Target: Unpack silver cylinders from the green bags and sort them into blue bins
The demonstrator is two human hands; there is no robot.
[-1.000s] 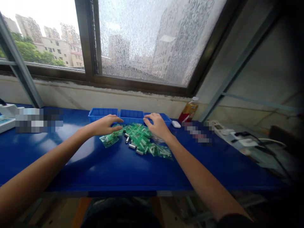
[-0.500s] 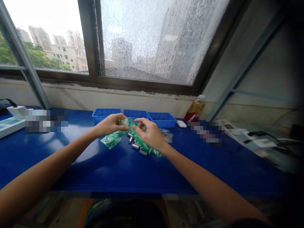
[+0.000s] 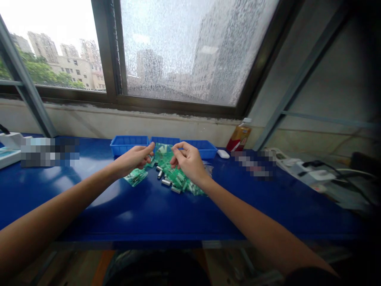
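My right hand [image 3: 190,163] pinches the top right corner of a small green-tinted clear plastic bag [image 3: 163,149] with pale pieces inside. The bag hangs upright over a pile of similar green bags [image 3: 178,178]. Just left of that bag is my left hand [image 3: 135,159], its thumb stretched out apart from the curled fingers, with nothing visible in it. Below the left hand lies a smaller group of green bags [image 3: 136,177]. Several short silvery metal pieces [image 3: 166,182] lie along the pile's near left edge.
Three blue bins stand in a row by the wall: left [image 3: 129,151], middle [image 3: 165,140] and right [image 3: 208,153]. A white rounded object [image 3: 223,153] and a drink bottle [image 3: 239,137] are right of them. Power strips with cables [image 3: 315,174] lie far right on the blue table [image 3: 125,218].
My left hand has let go of the green bag and moved slightly left, its thumb lifted. The bag now hangs from my right hand's pinch. The camera view has shifted a little.
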